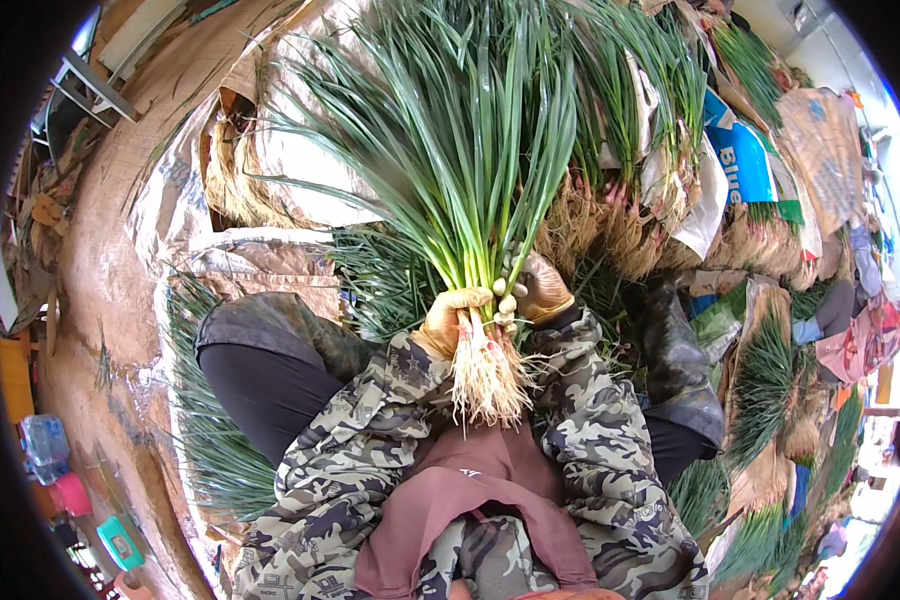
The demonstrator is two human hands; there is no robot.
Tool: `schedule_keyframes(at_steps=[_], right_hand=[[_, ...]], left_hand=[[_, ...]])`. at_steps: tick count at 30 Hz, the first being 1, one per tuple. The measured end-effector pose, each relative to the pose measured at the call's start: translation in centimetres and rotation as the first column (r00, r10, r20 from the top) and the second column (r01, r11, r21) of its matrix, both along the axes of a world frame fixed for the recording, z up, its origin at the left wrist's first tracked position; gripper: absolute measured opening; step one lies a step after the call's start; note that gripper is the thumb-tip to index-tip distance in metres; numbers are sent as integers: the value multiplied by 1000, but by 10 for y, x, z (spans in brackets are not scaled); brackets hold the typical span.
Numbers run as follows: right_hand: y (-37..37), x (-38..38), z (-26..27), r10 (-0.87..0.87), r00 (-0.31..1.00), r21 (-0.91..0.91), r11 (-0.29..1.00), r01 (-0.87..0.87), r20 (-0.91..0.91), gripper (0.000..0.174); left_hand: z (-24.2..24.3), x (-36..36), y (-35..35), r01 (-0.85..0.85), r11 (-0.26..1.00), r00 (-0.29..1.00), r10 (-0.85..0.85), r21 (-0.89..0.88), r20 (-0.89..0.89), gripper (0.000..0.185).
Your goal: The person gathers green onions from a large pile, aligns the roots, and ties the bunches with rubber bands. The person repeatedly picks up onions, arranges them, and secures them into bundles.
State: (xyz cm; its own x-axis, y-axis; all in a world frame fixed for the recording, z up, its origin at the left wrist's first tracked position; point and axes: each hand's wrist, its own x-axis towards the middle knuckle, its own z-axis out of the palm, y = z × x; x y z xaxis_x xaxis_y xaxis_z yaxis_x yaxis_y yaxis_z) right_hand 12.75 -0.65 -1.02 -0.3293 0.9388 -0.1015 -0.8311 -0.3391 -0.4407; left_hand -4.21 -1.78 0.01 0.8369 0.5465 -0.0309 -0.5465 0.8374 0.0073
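Note:
In front of my chest is a bunch of long-leaved green allium plants [487, 187], perhaps spring onions or young garlic. Its leaves fan away from me and its pale, hairy roots [487, 375] point towards me. My gloved left hand [444, 319] grips the bunch just above the roots, with the thumb across the stems. On the right side of the stems my gloved right hand [544, 289] is closed around part of them. Several small pale lumps [507, 304] show beside its fingers; whether they are bulbs or fingertips cannot be told.
More rooted bunches [622, 217] lie at the upper right beside a blue printed sack [742, 161]. White sacking [322, 135] covers plants at the upper left. Loose greens [217, 450] lie beside my left leg. A teal container [120, 544] stands on the wet floor [112, 300].

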Motion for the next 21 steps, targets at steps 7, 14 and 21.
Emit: schedule_keyframes(at_steps=[7,14,21], right_hand=[[-10,-8,-21,-318,379,284,948,145,869,20],[24,58,8,-418,-374,445,896,-16,828,26],[106,75,37,-246,-771,457,887,65,587,30]], left_hand=[[0,-1,1,-3,1000,991,6,21,-135,24],[64,-11,8,-296,943,955,297,153,16,29],[22,-1,23,-260,954,960,272,146,-65,66]])
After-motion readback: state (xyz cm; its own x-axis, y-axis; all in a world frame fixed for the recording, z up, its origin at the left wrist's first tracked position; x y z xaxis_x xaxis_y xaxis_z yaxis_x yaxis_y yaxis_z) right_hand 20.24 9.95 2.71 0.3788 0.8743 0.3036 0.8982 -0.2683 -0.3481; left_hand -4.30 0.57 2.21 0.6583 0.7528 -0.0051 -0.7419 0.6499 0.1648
